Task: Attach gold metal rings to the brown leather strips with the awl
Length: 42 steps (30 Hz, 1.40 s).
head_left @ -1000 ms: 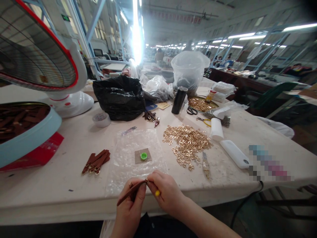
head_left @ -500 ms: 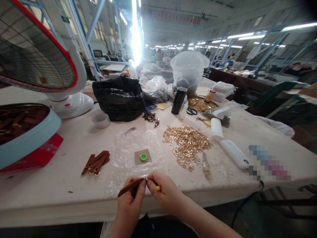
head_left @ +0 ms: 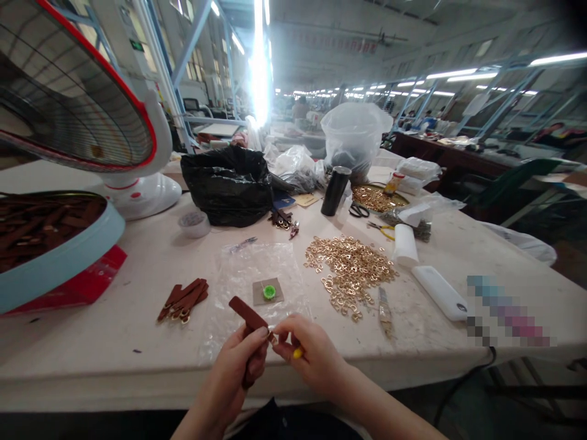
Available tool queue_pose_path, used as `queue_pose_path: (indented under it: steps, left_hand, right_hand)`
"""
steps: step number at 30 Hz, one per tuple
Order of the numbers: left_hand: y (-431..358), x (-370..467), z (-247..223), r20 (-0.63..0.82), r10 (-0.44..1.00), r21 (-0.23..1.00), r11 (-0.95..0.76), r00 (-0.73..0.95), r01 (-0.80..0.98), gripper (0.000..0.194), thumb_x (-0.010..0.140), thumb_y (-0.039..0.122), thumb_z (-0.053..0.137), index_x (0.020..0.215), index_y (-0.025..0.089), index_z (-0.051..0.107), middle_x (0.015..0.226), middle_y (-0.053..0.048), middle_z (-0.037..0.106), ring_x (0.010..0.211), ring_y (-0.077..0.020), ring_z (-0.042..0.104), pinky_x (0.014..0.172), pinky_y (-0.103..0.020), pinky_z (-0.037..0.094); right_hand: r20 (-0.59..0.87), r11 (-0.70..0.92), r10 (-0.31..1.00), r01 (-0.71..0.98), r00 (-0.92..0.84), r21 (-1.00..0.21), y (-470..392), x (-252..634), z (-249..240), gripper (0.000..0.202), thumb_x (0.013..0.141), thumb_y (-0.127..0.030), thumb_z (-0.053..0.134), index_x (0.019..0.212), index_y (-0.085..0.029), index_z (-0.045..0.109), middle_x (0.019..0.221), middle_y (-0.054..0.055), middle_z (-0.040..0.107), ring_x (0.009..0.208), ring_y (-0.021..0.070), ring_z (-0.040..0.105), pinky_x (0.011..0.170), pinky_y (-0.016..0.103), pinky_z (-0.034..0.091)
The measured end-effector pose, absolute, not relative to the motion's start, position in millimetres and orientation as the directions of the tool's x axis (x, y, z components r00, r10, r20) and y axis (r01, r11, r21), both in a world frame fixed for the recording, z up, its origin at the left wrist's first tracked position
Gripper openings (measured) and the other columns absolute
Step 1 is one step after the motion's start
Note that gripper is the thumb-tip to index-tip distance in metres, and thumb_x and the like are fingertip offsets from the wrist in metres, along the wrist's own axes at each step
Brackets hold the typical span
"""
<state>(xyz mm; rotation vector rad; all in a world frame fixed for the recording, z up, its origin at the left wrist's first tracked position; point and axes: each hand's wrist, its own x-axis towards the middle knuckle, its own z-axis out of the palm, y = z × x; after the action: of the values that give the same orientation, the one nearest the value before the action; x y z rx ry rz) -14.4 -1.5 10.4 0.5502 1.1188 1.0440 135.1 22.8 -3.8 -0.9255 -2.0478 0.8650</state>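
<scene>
Left hand [head_left: 236,362] gripped brown strap [head_left: 246,311] at near edge of surface [head_left: 151,360]; right hand [head_left: 312,347], at strap end, held yellow-ended tool [head_left: 298,352]. Ring pile [head_left: 351,261] sat right, strap bundle [head_left: 186,297] left, green cap [head_left: 269,293] between, fan [head_left: 137,194] far left.

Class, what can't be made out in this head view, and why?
All in the head view:
Flat brown leathery strap: partly hidden by the left hand.
Yellow-ended object: mostly hidden by the right hand.
Pale blue curved tray: cut off by the left edge.
Shiny black plastic bag: contents hidden by its own walls.
Pile of small golden metal rings: too small to count.
</scene>
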Motion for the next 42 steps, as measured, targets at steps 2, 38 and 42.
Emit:
queue_pose_path:
  steps: [2,38,42]
  left_hand:
    - [-3,-16,14,-0.466,0.877,0.801,0.473,0.116,-0.366,0.022,0.068,0.033,0.063,0.067,0.017,0.048,0.044,0.011,0.034,0.038,-0.0023,0.018,0.039,-0.018,0.010]
    - [-8,-4,1,-0.138,0.990,0.974,0.136,-0.005,0.179,0.022,0.077,0.038,0.051,0.080,0.018,0.057,0.056,0.005,0.045,0.048,-0.0108,0.037,0.046,-0.023,0.031]
    - [-8,-2,-1,-0.130,0.990,0.984,0.136,-0.060,0.114,0.015,0.077,0.033,0.052,0.071,0.019,0.054,0.058,0.005,0.044,0.049,-0.0097,0.036,0.046,-0.022,0.030]
  right_hand:
    - [0.420,0.620,0.736,0.278,-0.531,-0.734,27,140,-1,0.012,0.082,-0.020,0.052,0.091,-0.020,0.060,0.081,0.005,0.058,0.070,0.0145,0.054,0.062,0.024,0.042]
    - [0.081,0.084,0.946,-0.006,-0.313,-0.996,25,122,-7,0.017,0.081,-0.034,0.050,0.081,-0.017,0.053,0.072,0.000,0.052,0.067,0.0137,0.046,0.061,0.025,0.039]
    - [0.005,-0.026,0.937,-0.084,-0.349,-0.996,26,119,-9,0.024,0.082,-0.042,0.048,0.079,-0.018,0.053,0.068,-0.001,0.050,0.064,0.0131,0.047,0.061,0.025,0.040]
